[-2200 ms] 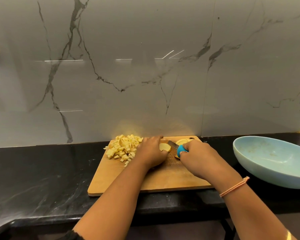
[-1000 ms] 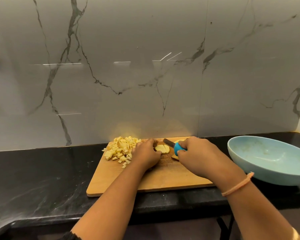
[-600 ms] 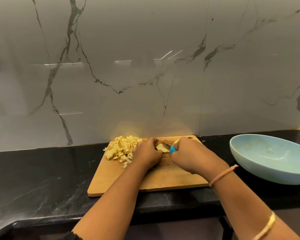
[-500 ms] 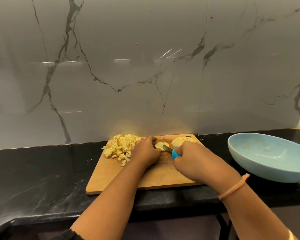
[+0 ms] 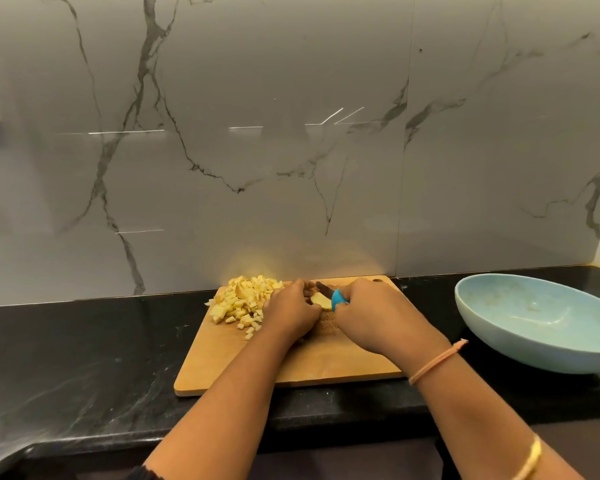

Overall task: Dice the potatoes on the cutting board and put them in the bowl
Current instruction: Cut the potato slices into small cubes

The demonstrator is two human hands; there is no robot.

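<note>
On the wooden cutting board (image 5: 291, 362), the left hand (image 5: 290, 311) pinned a potato slice (image 5: 321, 300) under curled fingers while the right hand (image 5: 371, 315) gripped a blue-handled knife (image 5: 338, 299) against it, diced potato (image 5: 245, 301) heaped just left, the pale blue bowl (image 5: 506, 344) standing apart at right on the black surface (image 5: 84, 358).

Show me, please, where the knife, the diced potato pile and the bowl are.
knife (image 5: 339, 299): head view, on its blue handle.
diced potato pile (image 5: 245, 301): head view, middle of the heap.
bowl (image 5: 551, 306): head view, bare inner wall.
</note>
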